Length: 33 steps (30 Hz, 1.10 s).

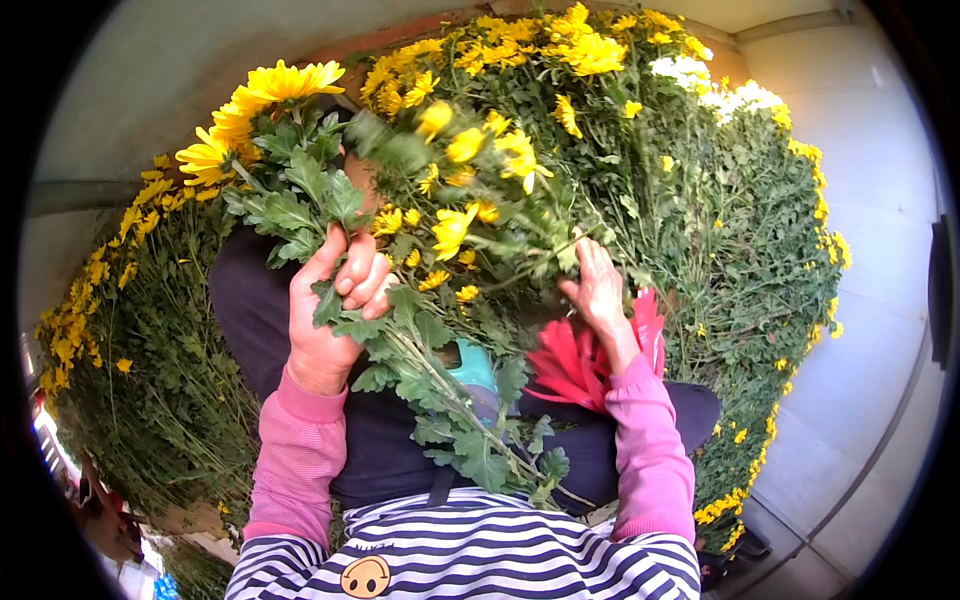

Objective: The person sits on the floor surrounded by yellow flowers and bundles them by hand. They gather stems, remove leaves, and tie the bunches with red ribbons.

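Note:
My left hand (337, 307) is closed around the leafy stems of a small bunch of yellow chrysanthemums (289, 82). Its large blooms point up and left, and the stems (457, 397) slant down across my lap to the right. To the right, my right hand (600, 300) has its fingers at the stems of a blurred chrysanthemum spray (517, 154) with smaller yellow blooms. Its fingertips are partly hidden by leaves. Red plastic strips (570, 364) lie under and beside my right wrist.
A large heap of cut chrysanthemums (697, 247) curves around the front and right, with white blooms (720, 86) at its far edge. Another chrysanthemum pile (165, 300) lies left. Between my legs is a turquoise plastic object (474, 364). Pale floor tiles (862, 360) lie at the far right.

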Each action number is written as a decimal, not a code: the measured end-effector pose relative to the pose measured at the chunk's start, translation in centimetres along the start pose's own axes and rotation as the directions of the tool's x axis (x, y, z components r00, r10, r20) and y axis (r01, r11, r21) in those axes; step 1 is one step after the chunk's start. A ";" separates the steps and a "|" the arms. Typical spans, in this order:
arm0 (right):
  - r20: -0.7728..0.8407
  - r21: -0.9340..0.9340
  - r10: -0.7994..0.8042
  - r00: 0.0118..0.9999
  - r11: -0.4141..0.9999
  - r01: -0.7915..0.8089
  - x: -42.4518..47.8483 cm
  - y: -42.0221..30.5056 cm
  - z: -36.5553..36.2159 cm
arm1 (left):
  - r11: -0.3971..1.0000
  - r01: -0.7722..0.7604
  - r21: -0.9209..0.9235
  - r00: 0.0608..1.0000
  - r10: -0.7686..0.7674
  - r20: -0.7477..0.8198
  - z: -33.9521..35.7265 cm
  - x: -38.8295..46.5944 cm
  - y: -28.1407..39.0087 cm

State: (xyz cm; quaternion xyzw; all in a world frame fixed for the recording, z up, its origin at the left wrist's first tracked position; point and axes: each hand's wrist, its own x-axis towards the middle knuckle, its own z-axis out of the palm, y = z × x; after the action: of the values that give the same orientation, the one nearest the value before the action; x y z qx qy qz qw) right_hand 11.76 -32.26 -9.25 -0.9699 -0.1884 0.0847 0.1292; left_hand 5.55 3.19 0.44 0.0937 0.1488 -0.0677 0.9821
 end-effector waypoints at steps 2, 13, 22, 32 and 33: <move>0.020 0.060 0.113 0.993 0.992 -0.114 1.3 1.0 -0.6 | 1.000 0.006 0.011 1.000 -0.006 0.020 -0.1 0.3 0.0; -0.200 0.138 0.118 0.973 0.986 -0.091 4.3 3.4 0.4 | 0.994 0.037 0.105 0.992 -0.024 -0.123 -0.1 0.6 -0.2; -0.399 0.336 0.158 0.903 0.942 -0.016 8.5 -3.2 1.7 | 0.990 0.088 0.114 0.991 -0.076 -0.107 -0.8 1.2 -0.2; -0.171 0.624 0.267 0.948 0.774 -0.105 12.5 -3.6 3.1 | 0.991 0.064 0.118 0.995 -0.054 -0.088 0.5 1.7 -0.3; -0.181 0.638 0.249 0.951 0.766 -0.079 12.0 -5.0 1.1 | 0.994 0.057 0.098 0.995 -0.048 -0.092 0.4 1.4 -0.2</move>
State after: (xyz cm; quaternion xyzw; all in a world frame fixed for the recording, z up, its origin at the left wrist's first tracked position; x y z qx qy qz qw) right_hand 20.76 -22.92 -10.24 -0.8875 -0.0451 0.0280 0.4577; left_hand 7.00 2.76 0.35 0.1421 0.1914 -0.0968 0.9663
